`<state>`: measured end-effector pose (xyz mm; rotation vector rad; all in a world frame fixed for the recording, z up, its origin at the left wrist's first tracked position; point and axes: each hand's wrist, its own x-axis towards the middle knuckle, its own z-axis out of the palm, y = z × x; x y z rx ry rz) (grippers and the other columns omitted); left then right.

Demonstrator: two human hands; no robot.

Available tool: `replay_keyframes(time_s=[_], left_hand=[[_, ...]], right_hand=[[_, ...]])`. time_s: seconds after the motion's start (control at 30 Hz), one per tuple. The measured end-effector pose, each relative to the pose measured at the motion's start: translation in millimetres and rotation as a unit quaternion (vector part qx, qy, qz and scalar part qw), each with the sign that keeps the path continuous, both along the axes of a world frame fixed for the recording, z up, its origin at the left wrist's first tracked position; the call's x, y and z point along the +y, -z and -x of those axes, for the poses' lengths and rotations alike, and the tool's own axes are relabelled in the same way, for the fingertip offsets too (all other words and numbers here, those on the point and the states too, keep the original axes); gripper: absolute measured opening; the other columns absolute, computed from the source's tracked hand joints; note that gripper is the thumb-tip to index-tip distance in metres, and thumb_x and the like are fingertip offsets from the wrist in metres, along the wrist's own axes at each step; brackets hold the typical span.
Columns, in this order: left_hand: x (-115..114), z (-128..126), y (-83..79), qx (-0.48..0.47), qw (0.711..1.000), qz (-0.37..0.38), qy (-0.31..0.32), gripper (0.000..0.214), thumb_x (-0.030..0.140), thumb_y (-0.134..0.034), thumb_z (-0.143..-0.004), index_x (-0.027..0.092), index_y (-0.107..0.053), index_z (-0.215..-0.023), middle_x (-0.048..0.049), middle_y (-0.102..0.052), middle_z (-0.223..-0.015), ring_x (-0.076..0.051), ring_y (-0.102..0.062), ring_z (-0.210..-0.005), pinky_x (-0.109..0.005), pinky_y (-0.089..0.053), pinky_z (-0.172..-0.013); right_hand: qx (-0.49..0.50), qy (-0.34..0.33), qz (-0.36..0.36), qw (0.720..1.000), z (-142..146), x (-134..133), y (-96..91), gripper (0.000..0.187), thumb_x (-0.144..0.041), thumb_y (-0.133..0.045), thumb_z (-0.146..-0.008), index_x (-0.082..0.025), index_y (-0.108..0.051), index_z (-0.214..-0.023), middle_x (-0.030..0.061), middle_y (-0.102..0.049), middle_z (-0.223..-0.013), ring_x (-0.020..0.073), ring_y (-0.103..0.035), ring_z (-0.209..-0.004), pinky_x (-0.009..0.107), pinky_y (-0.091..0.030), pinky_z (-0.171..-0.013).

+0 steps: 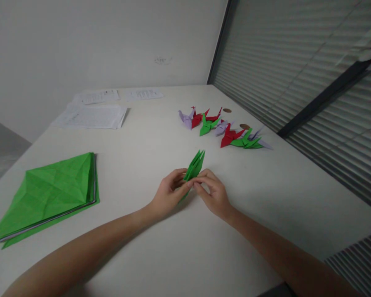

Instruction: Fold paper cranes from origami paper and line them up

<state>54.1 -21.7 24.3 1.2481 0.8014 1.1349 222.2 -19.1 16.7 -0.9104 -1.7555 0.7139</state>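
Note:
A narrow folded piece of green paper (195, 164) points away from me near the middle of the white table (148, 136). My left hand (170, 194) pinches its lower left side, fingers closed on the paper. My right hand (212, 193) pinches the lower right side, thumb and fingers pressed together on it. The fingertips of both hands meet at the paper's base, which rests on the table.
A stack of creased green paper sheets (49, 194) lies at the left. Several finished paper cranes (222, 128) in red, green and lilac sit at the far right. Printed white papers (92, 115) lie at the back. Window blinds (312, 82) line the right side.

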Motion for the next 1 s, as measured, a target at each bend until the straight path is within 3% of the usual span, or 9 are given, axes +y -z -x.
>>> replay_keyframes(time_s=[0.1,0.17,0.3,0.37,0.47,0.57,0.73,0.87,1.0], left_hand=[[0.8,0.6,-2.8,-0.037,0.997,0.066,-0.029,0.061,0.041,-0.07,-0.08,0.024,-0.042,-0.131,0.0056,-0.062,-0.065,-0.006,-0.049,-0.048,-0.015,-0.034,-0.045],[2.6,1.6,-2.4,-0.047,0.996,0.072,-0.038,0.058,0.041,-0.07,-0.08,0.026,-0.043,-0.129,0.0095,-0.056,-0.056,-0.005,-0.042,-0.043,-0.015,-0.028,-0.043],[8.3,4.9,2.2,-0.057,0.996,0.055,-0.038,0.023,0.035,-0.072,-0.076,0.017,-0.067,-0.089,0.0007,-0.065,-0.066,-0.008,-0.053,-0.056,-0.018,-0.04,-0.053],[10.4,7.3,3.6,-0.066,0.995,0.068,-0.024,0.017,0.031,-0.069,-0.077,0.015,-0.072,-0.083,-0.0033,-0.069,-0.072,-0.011,-0.059,-0.063,-0.021,-0.046,-0.06],[11.0,11.2,0.4,-0.068,0.995,0.068,0.027,0.021,0.026,-0.066,-0.077,0.017,-0.075,-0.093,-0.0067,-0.074,-0.083,-0.017,-0.066,-0.074,-0.027,-0.052,-0.071],[10.2,13.4,-5.5,-0.018,0.999,0.011,0.048,0.026,0.025,-0.072,-0.073,0.018,-0.075,-0.098,-0.0083,-0.075,-0.095,-0.019,-0.069,-0.084,-0.03,-0.054,-0.08],[11.8,13.2,-3.7,0.015,0.998,-0.067,-0.006,0.019,0.031,-0.078,-0.071,0.019,-0.078,-0.087,-0.0088,-0.076,-0.095,-0.019,-0.07,-0.085,-0.03,-0.056,-0.082],[13.4,13.3,1.9,0.01,0.996,-0.082,-0.032,0.019,0.034,-0.079,-0.071,0.021,-0.078,-0.085,-0.0086,-0.076,-0.093,-0.019,-0.07,-0.084,-0.031,-0.057,-0.08],[12.4,13.8,2.0,0.023,0.995,-0.094,-0.033,0.021,0.037,-0.079,-0.071,0.021,-0.078,-0.085,-0.0098,-0.075,-0.093,-0.02,-0.07,-0.086,-0.034,-0.057,-0.082]], right_hand=[[-0.044,0.01,-0.052,0.998,-2.1,-1.4,-0.4,0.024,-0.019,-0.055,-0.089,-0.025,-0.07,-0.106,0.0049,-0.053,-0.088,0.0185,-0.055,-0.085,0.035,-0.049,-0.074],[-0.057,0.004,-0.07,0.996,-3.6,-1.1,-0.1,0.031,-0.014,-0.051,-0.09,-0.027,-0.068,-0.112,0.005,-0.049,-0.092,0.018,-0.054,-0.086,0.034,-0.049,-0.074],[-0.075,-0.019,-0.104,0.992,-7.1,0.9,-0.7,0.039,-0.01,-0.057,-0.085,-0.03,-0.065,-0.118,0.0058,-0.05,-0.098,0.0193,-0.054,-0.092,0.035,-0.049,-0.078],[-0.074,-0.021,-0.108,0.991,-9.0,2.4,-1.6,0.039,-0.012,-0.062,-0.083,-0.03,-0.065,-0.118,0.0058,-0.051,-0.099,0.0201,-0.054,-0.094,0.035,-0.05,-0.079],[-0.046,-0.024,-0.084,0.995,-12.2,5.5,-2.5,0.033,-0.016,-0.064,-0.082,-0.028,-0.066,-0.113,0.0056,-0.051,-0.097,0.0202,-0.054,-0.092,0.036,-0.05,-0.08],[0.007,-0.038,-0.032,0.999,-15.0,9.1,-2.4,0.024,-0.021,-0.063,-0.084,-0.027,-0.068,-0.106,0.0057,-0.052,-0.096,0.0196,-0.054,-0.089,0.036,-0.05,-0.078],[0.083,-0.074,0.045,0.993,-16.2,12.7,-1.8,0.023,-0.028,-0.068,-0.082,-0.028,-0.07,-0.105,0.0064,-0.053,-0.099,0.0188,-0.056,-0.09,0.035,-0.051,-0.078],[0.122,-0.138,0.092,0.979,-14.5,12.5,-2.2,0.028,-0.033,-0.074,-0.078,-0.028,-0.071,-0.106,0.0069,-0.055,-0.101,0.0196,-0.058,-0.096,0.035,-0.052,-0.081],[0.143,-0.126,0.124,0.974,-15.2,12.6,-2.1,0.023,-0.039,-0.078,-0.074,-0.026,-0.075,-0.093,0.0072,-0.058,-0.097,0.0204,-0.06,-0.094,0.037,-0.053,-0.081]])
